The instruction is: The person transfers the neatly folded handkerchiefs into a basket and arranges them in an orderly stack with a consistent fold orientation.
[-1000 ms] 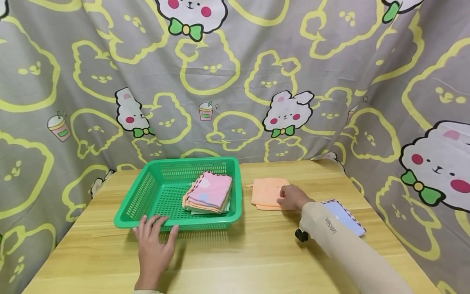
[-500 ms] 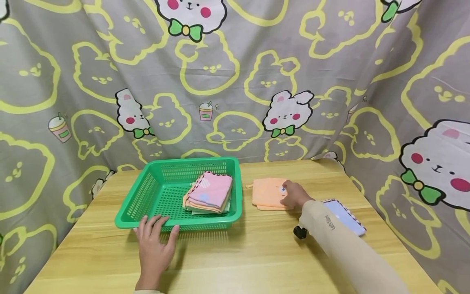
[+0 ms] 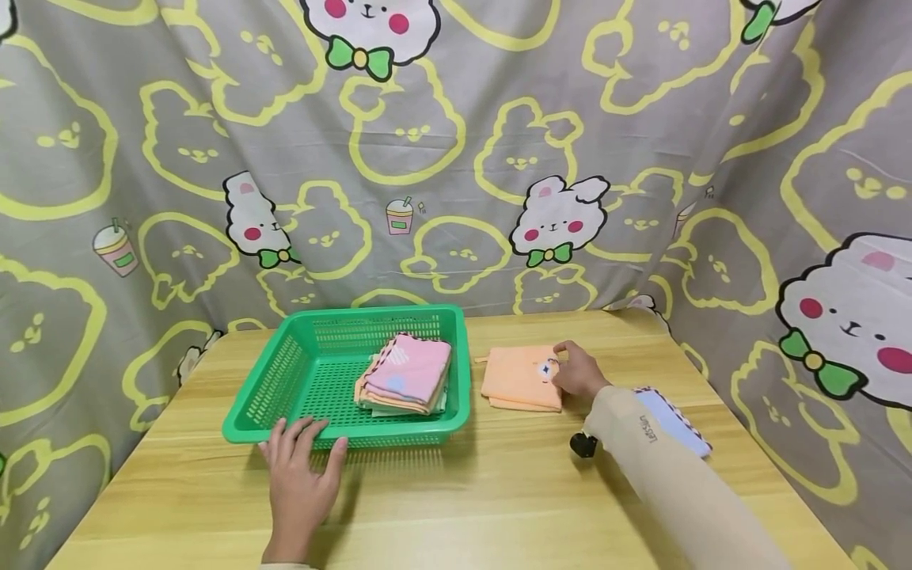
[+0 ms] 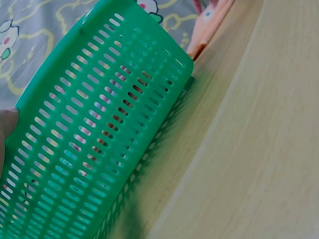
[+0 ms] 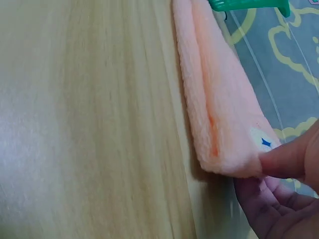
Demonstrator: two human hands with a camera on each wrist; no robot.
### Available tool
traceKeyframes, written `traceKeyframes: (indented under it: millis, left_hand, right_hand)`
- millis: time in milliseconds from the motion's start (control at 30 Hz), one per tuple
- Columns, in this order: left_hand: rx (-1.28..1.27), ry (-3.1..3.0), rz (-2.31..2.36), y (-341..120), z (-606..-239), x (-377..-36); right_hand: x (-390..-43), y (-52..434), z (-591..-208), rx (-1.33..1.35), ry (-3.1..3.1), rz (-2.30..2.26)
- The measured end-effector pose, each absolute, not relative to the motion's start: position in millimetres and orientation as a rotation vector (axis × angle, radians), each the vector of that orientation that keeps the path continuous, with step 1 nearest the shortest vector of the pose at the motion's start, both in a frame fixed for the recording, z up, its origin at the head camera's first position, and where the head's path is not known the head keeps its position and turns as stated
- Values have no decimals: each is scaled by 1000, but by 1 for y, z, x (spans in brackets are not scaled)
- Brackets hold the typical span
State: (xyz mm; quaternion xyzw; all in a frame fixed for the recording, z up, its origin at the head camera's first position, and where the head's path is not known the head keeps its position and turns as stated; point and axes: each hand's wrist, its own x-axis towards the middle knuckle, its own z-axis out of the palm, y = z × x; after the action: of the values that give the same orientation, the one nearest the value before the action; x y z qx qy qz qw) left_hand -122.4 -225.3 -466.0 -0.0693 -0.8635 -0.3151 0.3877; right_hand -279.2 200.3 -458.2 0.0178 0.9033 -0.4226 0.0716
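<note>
The right hand (image 3: 579,370) pinches the near corner of a folded orange towel (image 3: 518,378) (thumb on top) lying on the table (image 3: 456,507) just right of the green basket (image 3: 285,372). The left hand (image 3: 299,475), fingers spread, rests against its front wall.

We see a light wooden table (image 3: 499,507), a grey fabric backdrop printed with yellow outlines and white bunnies (image 3: 456,174), a pale blue cloth with dark striped edging (image 3: 673,419) lying near the table's right edge
</note>
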Motion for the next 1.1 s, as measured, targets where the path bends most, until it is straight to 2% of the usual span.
traceKeyframes:
  millis: [267, 1100]
  left_hand:
    - [-179, -2193, -799, -226, -466, -121]
    - [-194, -2179, -805, -226, -467, -123]
  right_hand:
    - [-275, 194, -452, 59, 2603, -1217]
    - [-278, 192, -450, 26, 2415, -1593]
